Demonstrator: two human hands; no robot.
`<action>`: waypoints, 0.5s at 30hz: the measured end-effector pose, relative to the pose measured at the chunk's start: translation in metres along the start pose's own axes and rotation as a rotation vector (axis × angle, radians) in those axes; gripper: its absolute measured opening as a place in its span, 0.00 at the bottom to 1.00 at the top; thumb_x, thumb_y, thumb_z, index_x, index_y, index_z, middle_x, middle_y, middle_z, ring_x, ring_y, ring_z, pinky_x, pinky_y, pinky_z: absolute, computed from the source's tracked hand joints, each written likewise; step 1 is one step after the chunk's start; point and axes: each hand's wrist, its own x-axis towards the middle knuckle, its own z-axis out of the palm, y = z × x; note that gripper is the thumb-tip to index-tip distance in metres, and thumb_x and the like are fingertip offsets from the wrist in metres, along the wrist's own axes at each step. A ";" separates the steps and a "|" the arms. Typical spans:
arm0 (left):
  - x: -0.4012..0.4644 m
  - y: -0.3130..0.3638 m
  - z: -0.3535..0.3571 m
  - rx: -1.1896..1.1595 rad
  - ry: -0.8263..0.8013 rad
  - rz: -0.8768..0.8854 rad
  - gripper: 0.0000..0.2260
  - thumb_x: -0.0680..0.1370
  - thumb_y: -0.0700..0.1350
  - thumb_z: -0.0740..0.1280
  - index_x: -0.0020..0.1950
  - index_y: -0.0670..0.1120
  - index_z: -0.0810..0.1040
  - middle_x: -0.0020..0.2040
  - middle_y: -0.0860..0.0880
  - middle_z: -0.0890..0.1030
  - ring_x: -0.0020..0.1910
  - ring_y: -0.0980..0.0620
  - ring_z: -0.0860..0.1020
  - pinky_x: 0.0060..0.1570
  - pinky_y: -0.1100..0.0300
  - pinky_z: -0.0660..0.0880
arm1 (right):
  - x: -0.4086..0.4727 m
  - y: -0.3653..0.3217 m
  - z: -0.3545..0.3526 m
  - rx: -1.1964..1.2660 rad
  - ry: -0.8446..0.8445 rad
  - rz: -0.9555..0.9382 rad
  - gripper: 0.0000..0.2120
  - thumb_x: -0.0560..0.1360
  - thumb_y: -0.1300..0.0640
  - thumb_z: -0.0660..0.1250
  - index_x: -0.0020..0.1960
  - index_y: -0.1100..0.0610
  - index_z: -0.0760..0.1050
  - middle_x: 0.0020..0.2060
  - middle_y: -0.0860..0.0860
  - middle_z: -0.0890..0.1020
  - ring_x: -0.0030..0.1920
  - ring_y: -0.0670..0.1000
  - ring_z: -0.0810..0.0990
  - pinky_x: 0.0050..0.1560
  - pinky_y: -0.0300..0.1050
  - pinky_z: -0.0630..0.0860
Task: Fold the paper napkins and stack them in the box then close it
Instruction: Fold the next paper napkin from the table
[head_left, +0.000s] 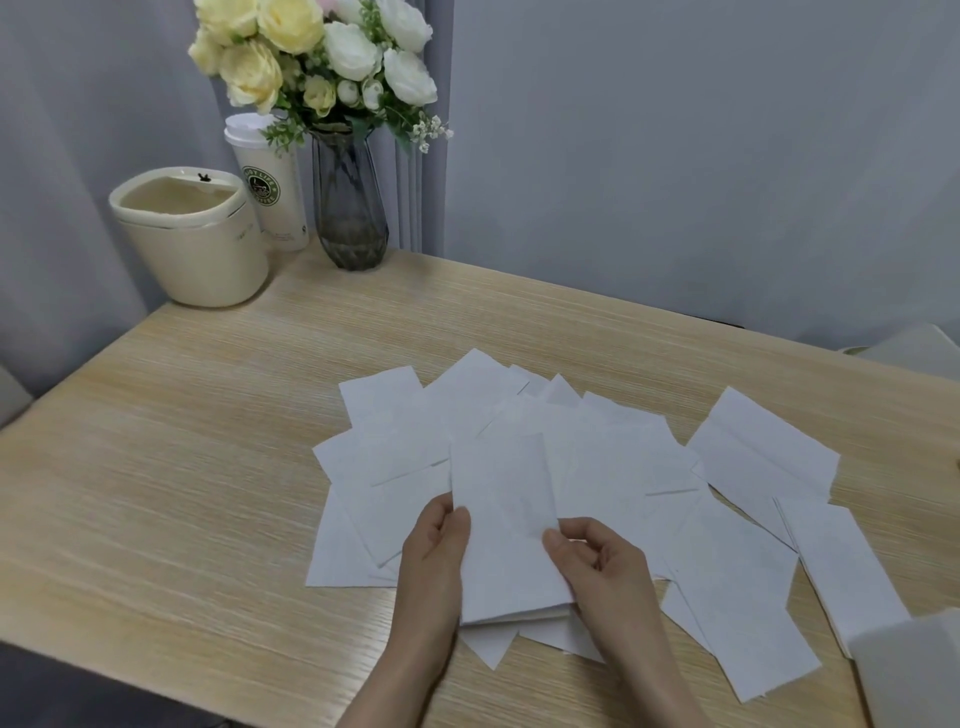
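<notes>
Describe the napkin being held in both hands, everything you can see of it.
The held napkin is white, thin, faintly textured paper, a tall narrow rectangle. Layered edges at its near end suggest it is already folded. The left hand pinches its left edge and the right hand pinches its right edge, thumbs on top. It is over the loose spread of other napkins on the wooden table; whether it rests on them or is raised is unclear.

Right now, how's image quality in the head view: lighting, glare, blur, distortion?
Head view: dim, even, cool light, no glare, only faint shadows under the napkins. Wide-angle bend bows the table edges. The whole frame is soft, so the texture of the napkin held by the left hand and right hand is smeared and the cup logo is unreadable.
</notes>
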 end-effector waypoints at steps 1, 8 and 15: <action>0.000 -0.001 0.000 0.003 -0.001 0.006 0.09 0.82 0.42 0.60 0.53 0.46 0.80 0.48 0.48 0.85 0.49 0.48 0.83 0.52 0.49 0.77 | 0.000 0.000 0.000 -0.012 0.010 -0.005 0.04 0.76 0.59 0.68 0.43 0.56 0.81 0.27 0.50 0.82 0.31 0.43 0.80 0.34 0.33 0.72; 0.001 -0.003 -0.001 -0.024 -0.004 0.010 0.09 0.82 0.42 0.60 0.55 0.45 0.80 0.49 0.47 0.86 0.50 0.46 0.83 0.53 0.49 0.77 | -0.001 0.009 -0.004 -0.161 0.105 -0.067 0.08 0.73 0.54 0.71 0.51 0.46 0.78 0.35 0.37 0.80 0.37 0.35 0.77 0.41 0.27 0.69; 0.001 -0.005 -0.003 -0.023 -0.023 0.019 0.08 0.82 0.42 0.62 0.54 0.47 0.80 0.48 0.48 0.86 0.48 0.49 0.83 0.46 0.56 0.76 | -0.005 0.004 -0.009 0.012 -0.049 0.106 0.05 0.73 0.59 0.71 0.49 0.57 0.81 0.37 0.52 0.86 0.43 0.48 0.84 0.47 0.38 0.78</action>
